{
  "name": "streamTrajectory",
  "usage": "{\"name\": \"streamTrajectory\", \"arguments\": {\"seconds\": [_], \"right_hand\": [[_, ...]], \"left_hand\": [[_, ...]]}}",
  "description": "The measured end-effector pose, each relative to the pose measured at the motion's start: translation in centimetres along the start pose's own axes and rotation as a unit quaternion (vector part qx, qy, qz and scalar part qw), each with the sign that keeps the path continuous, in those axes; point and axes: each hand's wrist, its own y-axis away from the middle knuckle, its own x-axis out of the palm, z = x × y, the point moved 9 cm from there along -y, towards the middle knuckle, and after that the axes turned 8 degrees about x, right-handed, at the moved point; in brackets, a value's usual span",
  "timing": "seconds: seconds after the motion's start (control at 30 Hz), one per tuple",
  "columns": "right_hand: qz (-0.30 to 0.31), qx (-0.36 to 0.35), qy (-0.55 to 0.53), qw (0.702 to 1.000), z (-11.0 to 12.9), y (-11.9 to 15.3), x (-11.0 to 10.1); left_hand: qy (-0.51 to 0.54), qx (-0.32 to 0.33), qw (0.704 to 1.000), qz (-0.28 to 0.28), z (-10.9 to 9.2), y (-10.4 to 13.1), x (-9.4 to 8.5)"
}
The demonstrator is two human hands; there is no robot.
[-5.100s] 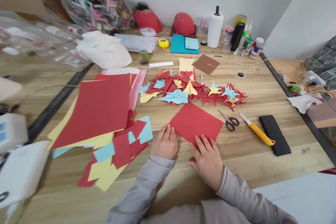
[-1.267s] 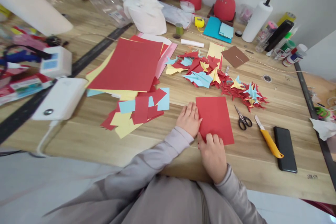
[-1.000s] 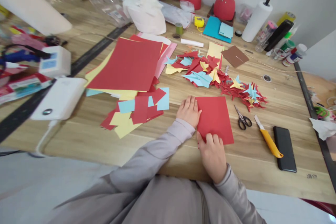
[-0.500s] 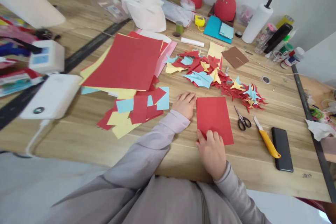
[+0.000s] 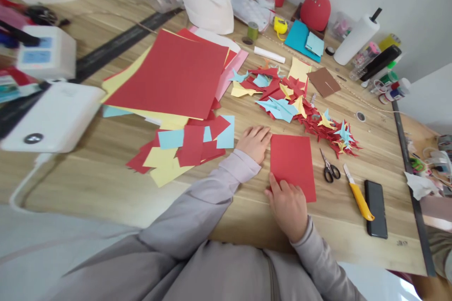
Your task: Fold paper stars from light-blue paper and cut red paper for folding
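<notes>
A red sheet of paper (image 5: 292,160) lies flat on the table in front of me, its long sides pointing away from me. My left hand (image 5: 253,143) rests palm down at the sheet's upper left corner, fingers stretched out and touching or nearly touching the edge. On the lower left part of the sheet is my right hand (image 5: 287,204), its index finger extended along the left edge and the other fingers loosely bent on the paper. Beyond the sheet lies a heap of folded paper pieces (image 5: 278,109) in red, blue and yellow.
Scissors (image 5: 330,170), a yellow utility knife (image 5: 360,200) and a black phone (image 5: 376,209) lie to the right. Left are paper scraps (image 5: 192,146), a stack of large coloured sheets (image 5: 169,75) and a white power bank (image 5: 52,115). A brown card (image 5: 323,82) lies farther back.
The view has shifted slightly, so the table's things appear moved. My right index finger is straighter and nearer the sheet's left edge. My left hand stays by the upper left corner.
</notes>
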Motion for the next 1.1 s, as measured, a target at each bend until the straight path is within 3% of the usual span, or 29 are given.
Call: {"name": "streamTrajectory", "arguments": {"seconds": [0.1,0.23,0.33,0.43,0.6,0.77,0.97,1.1], "right_hand": [[0.002,0.003,-0.001,1.0,-0.1,-0.2,0.0],[0.012,-0.008,-0.017,1.0,-0.2,-0.4,0.1],[-0.009,0.013,-0.011,1.0,-1.1,-0.6,-0.5],[-0.024,0.039,0.016,0.999,-2.0,-1.1,-1.0],[-0.005,0.024,0.04,0.999,-1.4,-2.3,-0.8],[0.013,0.023,0.063,0.998,-0.5,-3.6,-0.4],[0.017,0.022,0.082,0.996,0.3,-4.6,-0.7],[0.016,0.023,0.084,0.996,0.4,-5.2,-0.6]], "left_hand": [[-0.009,-0.011,1.0,-0.019,-0.8,0.8,-0.5],[0.015,0.072,0.997,-0.024,-4.7,2.9,-0.1],[0.001,0.098,0.994,-0.05,-7.0,4.9,-0.2],[-0.032,0.086,0.989,-0.112,-8.3,6.8,-1.2],[-0.008,0.07,0.987,-0.143,-10.1,9.4,-1.0],[0.018,0.048,0.991,-0.128,-10.3,9.9,0.1],[0.018,0.059,0.984,-0.165,-10.5,9.6,-0.6],[0.024,0.068,0.985,-0.16,-10.6,9.7,-0.5]]}}
